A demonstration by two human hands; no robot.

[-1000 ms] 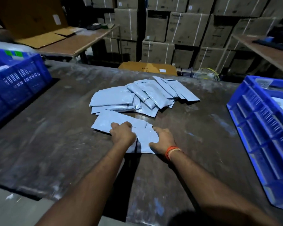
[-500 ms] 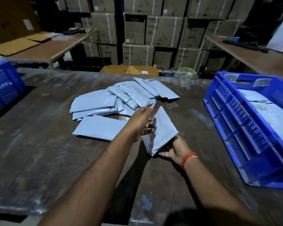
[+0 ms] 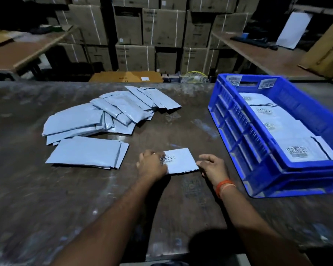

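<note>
A small pale blue mailer packet point(image 3: 182, 163) lies flat on the dark table point(image 3: 85, 198), its printed code label facing up. My left hand point(image 3: 151, 167) sits on the packet's left end with curled fingers holding it and covers part of the label. My right hand point(image 3: 212, 167) touches the packet's right edge with relaxed fingers; an orange band is on that wrist. To the left lie a flat packet point(image 3: 87, 153) and a loose heap of several more packets point(image 3: 112, 116), all blank side up.
A blue plastic crate point(image 3: 238, 131) stands at the right, holding several packets laid label up in a row. Stacked cardboard boxes point(image 3: 161, 31) fill the back. Wooden benches point(image 3: 267, 58) stand at the back left and back right.
The packet was picked off the table, turned over in both hands, and now lies label up nearer the blue crate. The view has swung to the right.
</note>
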